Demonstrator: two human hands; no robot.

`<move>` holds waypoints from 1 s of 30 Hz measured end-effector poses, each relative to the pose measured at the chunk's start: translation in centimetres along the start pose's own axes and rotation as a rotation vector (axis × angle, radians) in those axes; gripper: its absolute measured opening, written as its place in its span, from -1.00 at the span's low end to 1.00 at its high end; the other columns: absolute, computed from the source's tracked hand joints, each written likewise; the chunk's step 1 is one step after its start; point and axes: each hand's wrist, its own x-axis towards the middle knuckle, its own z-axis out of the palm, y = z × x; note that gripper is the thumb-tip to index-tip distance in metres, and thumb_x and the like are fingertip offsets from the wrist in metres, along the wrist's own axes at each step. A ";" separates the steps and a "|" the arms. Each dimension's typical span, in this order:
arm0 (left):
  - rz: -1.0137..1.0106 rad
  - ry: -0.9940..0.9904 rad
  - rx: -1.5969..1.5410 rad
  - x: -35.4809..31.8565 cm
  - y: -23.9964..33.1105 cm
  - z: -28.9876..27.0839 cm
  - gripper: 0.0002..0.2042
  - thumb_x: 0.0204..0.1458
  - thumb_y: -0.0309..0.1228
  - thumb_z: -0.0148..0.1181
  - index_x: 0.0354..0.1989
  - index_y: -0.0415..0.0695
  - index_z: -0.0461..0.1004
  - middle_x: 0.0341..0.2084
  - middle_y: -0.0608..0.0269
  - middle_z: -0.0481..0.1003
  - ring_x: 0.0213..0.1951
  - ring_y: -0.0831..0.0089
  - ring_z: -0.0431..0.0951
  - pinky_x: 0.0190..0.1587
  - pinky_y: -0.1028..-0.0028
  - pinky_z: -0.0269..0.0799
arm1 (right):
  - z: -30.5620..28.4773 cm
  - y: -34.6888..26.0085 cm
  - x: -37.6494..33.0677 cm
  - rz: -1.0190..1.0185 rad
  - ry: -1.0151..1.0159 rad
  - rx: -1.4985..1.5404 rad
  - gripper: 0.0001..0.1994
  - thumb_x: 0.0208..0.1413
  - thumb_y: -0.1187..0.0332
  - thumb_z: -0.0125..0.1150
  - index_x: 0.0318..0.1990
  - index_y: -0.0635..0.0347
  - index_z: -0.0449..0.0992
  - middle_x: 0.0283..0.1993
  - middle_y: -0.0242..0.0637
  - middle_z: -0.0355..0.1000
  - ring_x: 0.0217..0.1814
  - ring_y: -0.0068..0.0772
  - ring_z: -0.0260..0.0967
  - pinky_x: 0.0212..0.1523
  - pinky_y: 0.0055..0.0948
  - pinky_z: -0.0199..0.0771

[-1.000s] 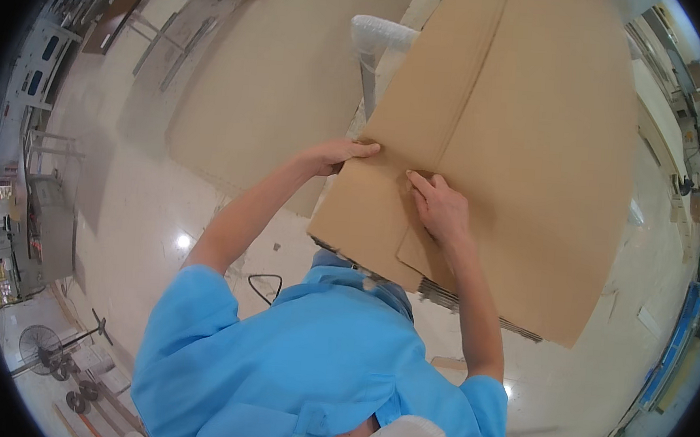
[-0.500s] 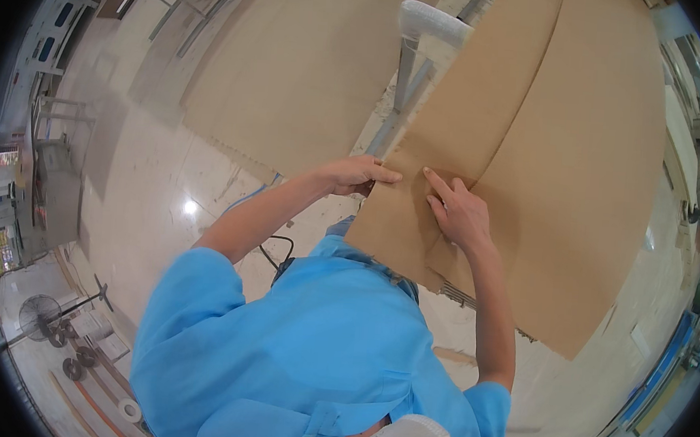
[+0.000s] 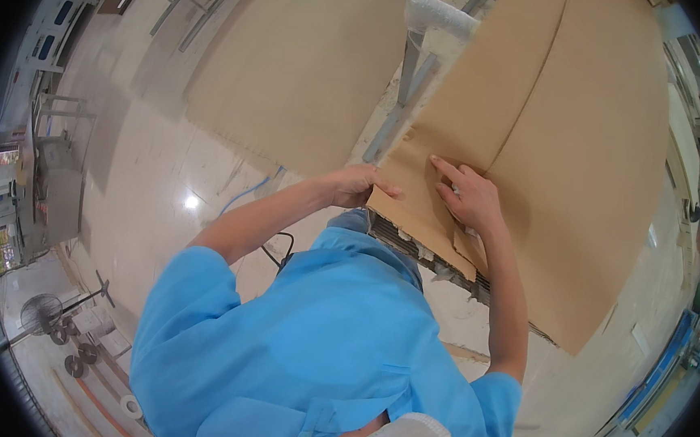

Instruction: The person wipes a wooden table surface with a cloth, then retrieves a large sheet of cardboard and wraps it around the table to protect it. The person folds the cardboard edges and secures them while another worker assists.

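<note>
Glossy pale floor [image 3: 148,204]; floor fan [image 3: 41,313] lower left; metal shelving [image 3: 53,173] left; blue cable [image 3: 248,193] on floor.

Cardboard sheet [image 3: 549,151] runs off the top edge, hides most of the metal frame [image 3: 411,101] and my left hand [image 3: 352,186] fingertips.

Both hands [image 3: 352,186] [image 3: 469,198] forward, fingers flat
</note>
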 end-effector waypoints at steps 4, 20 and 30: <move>-0.015 0.071 -0.070 -1.9 1.2 1.0 -0.59 0.14 -0.32 0.26 0.11 -0.24 0.43 -0.05 0.19 0.56 -0.03 0.40 0.59 0.08 0.38 0.50 | -1.0 -0.2 -0.1 0.019 -0.056 0.060 -0.50 0.21 0.01 0.14 0.31 -0.28 0.37 -0.21 -0.26 0.41 -0.17 -0.18 0.45 -0.12 -0.20 0.48; -0.023 0.153 -0.272 -2.8 9.1 -3.1 -0.77 0.20 -0.38 0.09 -0.12 -0.29 0.51 -0.36 0.09 0.63 -0.43 0.31 0.69 -0.47 0.51 0.72 | -4.0 -0.6 -24.7 0.743 1.402 0.270 -0.69 0.21 0.26 0.25 0.03 0.20 0.55 -0.06 -0.28 0.54 -0.11 -0.39 0.47 -0.06 -0.39 0.46; -0.279 0.184 0.503 -5.5 14.1 -2.1 -0.63 0.16 -0.38 0.18 0.05 -0.40 0.44 -0.16 -0.05 0.58 -0.17 0.26 0.66 -0.04 0.30 0.62 | 11.0 17.9 -39.3 1.028 1.903 1.718 -0.33 0.15 -0.18 0.23 0.09 0.34 0.44 -0.03 -0.16 0.48 -0.02 -0.32 0.48 0.03 -0.37 0.50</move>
